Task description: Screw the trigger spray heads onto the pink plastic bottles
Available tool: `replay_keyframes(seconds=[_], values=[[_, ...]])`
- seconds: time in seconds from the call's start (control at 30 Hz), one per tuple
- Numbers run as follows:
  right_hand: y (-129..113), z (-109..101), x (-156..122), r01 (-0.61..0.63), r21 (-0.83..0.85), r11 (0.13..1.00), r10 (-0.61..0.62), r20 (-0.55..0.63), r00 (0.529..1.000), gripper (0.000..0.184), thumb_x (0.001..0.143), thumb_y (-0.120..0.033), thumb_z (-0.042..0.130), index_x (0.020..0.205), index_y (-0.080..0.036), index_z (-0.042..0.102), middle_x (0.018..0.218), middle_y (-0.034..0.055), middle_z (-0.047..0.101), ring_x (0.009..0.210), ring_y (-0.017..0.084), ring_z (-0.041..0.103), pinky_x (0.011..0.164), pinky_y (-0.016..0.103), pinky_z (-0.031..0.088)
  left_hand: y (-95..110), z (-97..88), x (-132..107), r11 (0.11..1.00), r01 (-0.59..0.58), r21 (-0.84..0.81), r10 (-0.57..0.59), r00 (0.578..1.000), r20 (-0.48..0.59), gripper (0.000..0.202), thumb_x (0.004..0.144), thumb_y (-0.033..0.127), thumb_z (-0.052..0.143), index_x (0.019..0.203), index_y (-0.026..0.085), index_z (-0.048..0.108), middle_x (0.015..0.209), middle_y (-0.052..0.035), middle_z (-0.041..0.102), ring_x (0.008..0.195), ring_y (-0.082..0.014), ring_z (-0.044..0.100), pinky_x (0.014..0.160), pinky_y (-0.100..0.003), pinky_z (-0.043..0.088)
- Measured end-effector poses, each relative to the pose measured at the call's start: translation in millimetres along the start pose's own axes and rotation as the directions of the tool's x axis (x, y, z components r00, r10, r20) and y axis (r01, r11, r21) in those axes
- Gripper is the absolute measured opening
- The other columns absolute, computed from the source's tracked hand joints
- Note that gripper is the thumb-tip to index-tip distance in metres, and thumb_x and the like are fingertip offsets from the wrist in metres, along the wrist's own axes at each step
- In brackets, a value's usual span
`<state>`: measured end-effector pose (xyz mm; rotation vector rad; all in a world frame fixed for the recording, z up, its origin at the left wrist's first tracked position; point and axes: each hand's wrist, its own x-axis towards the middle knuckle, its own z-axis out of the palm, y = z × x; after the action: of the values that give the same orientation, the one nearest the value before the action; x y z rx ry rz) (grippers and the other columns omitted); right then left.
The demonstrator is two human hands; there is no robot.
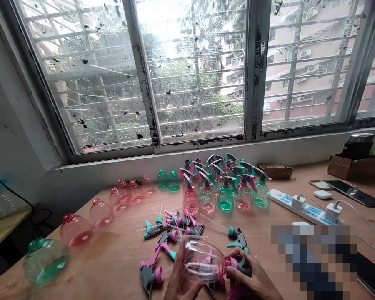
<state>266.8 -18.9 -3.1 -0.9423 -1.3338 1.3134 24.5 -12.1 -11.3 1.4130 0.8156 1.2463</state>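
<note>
A clear pink spray bottle (203, 260) lies sideways between my hands, just above the table. My left hand (183, 279) wraps round the bottle's body near its base. At the neck, my right hand (248, 271) grips the pink collar of a grey trigger sprayer head (244, 265), which sits at the bottle's mouth. Whether the collar is fully screwed down cannot be seen. Loose trigger sprayer heads in grey with pink or teal parts lie around my hands, among them a pink one (150, 277) at the left and a teal one (238, 239) behind my right hand.
Open pink bottles (76, 231) and a green bottle (45, 262) line the table's left side. Assembled spray bottles (226, 198) stand grouped at the back. A power strip (303, 206) with chargers, a phone (356, 192) and a cardboard box (356, 166) occupy the right. Windows rise behind.
</note>
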Motion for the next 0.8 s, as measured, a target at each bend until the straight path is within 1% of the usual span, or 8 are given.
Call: replay_keyframes(seconds=[0.07, 0.13, 0.23, 0.3, 0.4, 0.53, 0.67, 0.8], values=[[1.6, 0.8, 0.1, -0.005, 0.002, 1.000, 0.005, -0.006, 1.000, 0.050, 0.076, -0.066, 0.076, 0.087, -0.022, 0.056, 0.061, -0.0021, 0.065, 0.055, 0.018, 0.064, 0.056, 0.027, 0.044, -2.8, 0.5, -0.4, 1.000, -0.012, 0.007, 0.012, 1.000, -0.016, 0.098, 0.077, 0.049, 0.083, 0.158, 0.034, 0.029, 0.169, -0.0070, 0.028, 0.152, -0.0353, 0.032, 0.126, -0.048, 0.026], [2.5, 1.5, 0.2, -0.008, 0.005, 1.000, 0.008, -0.008, 1.000, 0.051, 0.074, -0.066, 0.077, 0.087, -0.022, 0.056, 0.062, -0.0024, 0.065, 0.055, 0.018, 0.063, 0.055, 0.027, 0.043, -2.7, -0.1, -0.3, 1.000, -0.007, 0.014, 0.007, 1.000, -0.010, 0.104, 0.074, 0.051, 0.085, 0.159, 0.032, 0.028, 0.169, -0.0073, 0.028, 0.153, -0.0364, 0.029, 0.127, -0.048, 0.022], [1.3, 1.5, -0.2, -0.004, 0.025, 1.000, 0.004, 0.013, 1.000, 0.050, 0.074, -0.064, 0.079, 0.089, -0.021, 0.057, 0.063, -0.0024, 0.066, 0.056, 0.017, 0.063, 0.055, 0.026, 0.043, 2.3, -2.5, 0.7, 0.999, 0.041, -0.022, -0.040, 0.999, 0.021, 0.106, 0.075, 0.055, 0.083, 0.160, 0.029, 0.025, 0.169, -0.0087, 0.029, 0.154, -0.0382, 0.027, 0.126, -0.050, 0.024], [-0.2, 0.6, -0.8, -0.002, 0.028, 1.000, 0.002, 0.019, 1.000, 0.048, 0.076, -0.062, 0.079, 0.090, -0.021, 0.058, 0.064, -0.0019, 0.067, 0.057, 0.017, 0.063, 0.056, 0.025, 0.044, 6.1, -4.0, 1.5, 0.998, 0.063, -0.022, -0.062, 0.997, 0.039, 0.105, 0.074, 0.052, 0.084, 0.159, 0.029, 0.027, 0.169, -0.0088, 0.028, 0.154, -0.0389, 0.025, 0.125, -0.051, 0.026], [-0.8, -1.2, -1.7, -0.004, 0.019, 1.000, 0.004, 0.008, 1.000, 0.046, 0.078, -0.060, 0.077, 0.091, -0.020, 0.058, 0.066, -0.0004, 0.069, 0.059, 0.018, 0.066, 0.057, 0.026, 0.046, 9.1, -3.9, 2.0, 0.999, 0.054, 0.010, -0.054, 0.998, 0.036, 0.105, 0.071, 0.046, 0.088, 0.158, 0.029, 0.032, 0.169, -0.0090, 0.028, 0.156, -0.0377, 0.021, 0.125, -0.051, 0.025], [3.7, -1.9, -1.2, -0.004, 0.029, 1.000, 0.003, 0.022, 1.000, 0.046, 0.079, -0.059, 0.077, 0.093, -0.020, 0.057, 0.065, 0.0005, 0.070, 0.058, 0.018, 0.066, 0.056, 0.026, 0.044, 12.6, 0.6, 1.9, 0.998, 0.009, 0.062, -0.009, 1.000, 0.001, 0.105, 0.070, 0.050, 0.088, 0.158, 0.029, 0.033, 0.166, -0.0098, 0.036, 0.155, -0.0366, 0.024, 0.127, -0.048, 0.024], [7.6, -1.2, 0.6, 0.003, 0.041, 0.999, -0.004, 0.040, 0.999, 0.046, 0.078, -0.058, 0.079, 0.093, -0.020, 0.056, 0.065, -0.0009, 0.069, 0.056, 0.016, 0.064, 0.055, 0.025, 0.042, 19.0, 4.2, 2.1, 0.999, 0.028, 0.041, -0.030, 0.999, 0.026, 0.112, 0.068, 0.058, 0.086, 0.159, 0.025, 0.030, 0.161, -0.0128, 0.044, 0.153, -0.0397, 0.028, 0.126, -0.049, 0.026], [5.4, -1.8, 0.7, 0.007, 0.019, 1.000, -0.008, 0.031, 0.999, 0.045, 0.079, -0.057, 0.079, 0.092, -0.020, 0.058, 0.065, -0.0013, 0.068, 0.057, 0.016, 0.064, 0.056, 0.025, 0.043, 18.1, 3.5, 2.2, 0.999, 0.041, 0.006, -0.041, 0.998, 0.054, 0.113, 0.068, 0.058, 0.086, 0.160, 0.025, 0.027, 0.156, -0.0143, 0.051, 0.153, -0.0409, 0.029, 0.123, -0.051, 0.031]])
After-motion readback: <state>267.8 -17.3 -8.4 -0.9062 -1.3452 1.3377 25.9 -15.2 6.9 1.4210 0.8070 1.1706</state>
